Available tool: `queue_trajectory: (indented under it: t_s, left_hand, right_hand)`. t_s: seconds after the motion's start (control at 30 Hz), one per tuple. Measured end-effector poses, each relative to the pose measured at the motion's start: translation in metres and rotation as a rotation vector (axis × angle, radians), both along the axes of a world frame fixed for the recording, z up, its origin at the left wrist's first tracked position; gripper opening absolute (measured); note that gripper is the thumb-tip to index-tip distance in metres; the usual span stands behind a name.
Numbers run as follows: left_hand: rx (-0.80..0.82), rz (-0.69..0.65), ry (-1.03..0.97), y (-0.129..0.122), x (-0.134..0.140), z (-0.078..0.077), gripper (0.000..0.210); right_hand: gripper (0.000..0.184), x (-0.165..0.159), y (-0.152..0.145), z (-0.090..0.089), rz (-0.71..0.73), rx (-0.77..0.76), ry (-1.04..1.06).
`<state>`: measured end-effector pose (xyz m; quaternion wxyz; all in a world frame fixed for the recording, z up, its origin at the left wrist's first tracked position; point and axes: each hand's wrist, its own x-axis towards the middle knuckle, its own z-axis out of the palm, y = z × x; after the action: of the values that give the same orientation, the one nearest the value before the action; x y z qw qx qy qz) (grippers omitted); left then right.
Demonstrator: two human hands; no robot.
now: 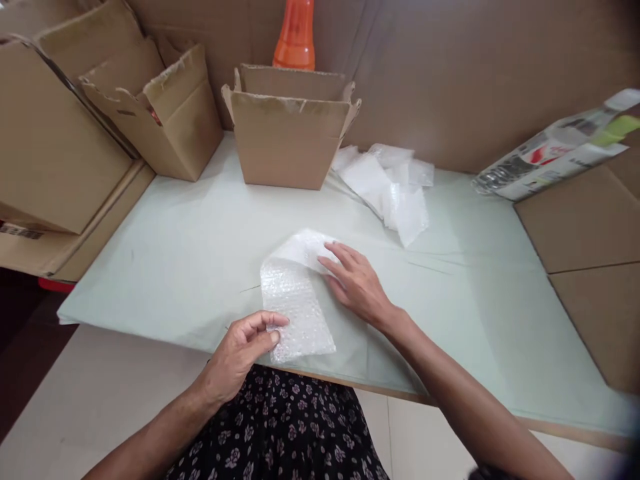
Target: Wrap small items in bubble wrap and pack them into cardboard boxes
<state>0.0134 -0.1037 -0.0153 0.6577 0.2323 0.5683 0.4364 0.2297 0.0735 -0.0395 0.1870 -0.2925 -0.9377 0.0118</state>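
A piece of clear bubble wrap lies at the table's front edge, its far end bent over to the right. My left hand grips its near left edge between thumb and index finger. Over the folded far end, my right hand has its fingers stretched out, the tips touching the wrap. Several more white bubble wrap pieces lie in a loose pile farther back, right of the middle.
An open cardboard box stands at the back, an orange object behind it. More boxes are at the left. On the right, a plastic bottle lies by a carton. Pale cloth covers the table.
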Motion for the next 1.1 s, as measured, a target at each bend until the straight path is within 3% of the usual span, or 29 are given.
queue_trajectory:
  t_s: [0.13,0.27,0.37,0.53,0.63,0.77,0.87,0.97,1.03,1.1]
  left_hand:
    - [-0.050,0.096,-0.031,-0.011,0.003,0.002,0.044]
    - [-0.079,0.155,-0.069,-0.018,-0.004,-0.003,0.044]
    - [-0.075,0.123,-0.087,-0.016,-0.011,-0.007,0.042]
    - [-0.032,0.023,-0.081,-0.017,-0.021,-0.010,0.035]
    - [-0.017,0.005,-0.112,-0.021,-0.025,-0.012,0.032]
    - [0.000,0.027,-0.158,-0.025,-0.029,-0.016,0.029]
    - [-0.002,0.055,-0.172,-0.027,-0.031,-0.016,0.028]
    - [0.009,0.080,-0.245,-0.026,-0.035,-0.013,0.030]
    - [0.006,0.097,-0.359,-0.021,-0.039,-0.010,0.034]
    - [-0.001,0.127,-0.455,-0.012,-0.044,-0.006,0.038]
  right_hand:
    - [0.027,-0.043,0.033,0.013,0.000,-0.001,-0.095]
    - [0.027,-0.036,0.027,0.027,0.019,0.001,-0.154]
    - [0.037,-0.028,0.016,0.022,0.046,0.023,-0.205]
    - [0.023,-0.043,0.023,0.012,0.118,0.075,-0.215]
    - [0.023,-0.064,0.039,0.037,0.077,0.176,-0.159]
    - [0.019,-0.130,0.062,0.078,0.066,0.176,-0.169]
    - [0.044,-0.169,0.074,0.087,0.038,0.092,-0.120]
    - [0.053,-0.150,0.065,0.080,0.117,-0.035,-0.097]
    - [0.059,-0.108,0.047,0.074,0.281,-0.189,-0.165]
    - [0.078,-0.064,0.022,0.068,0.394,-0.379,-0.255]
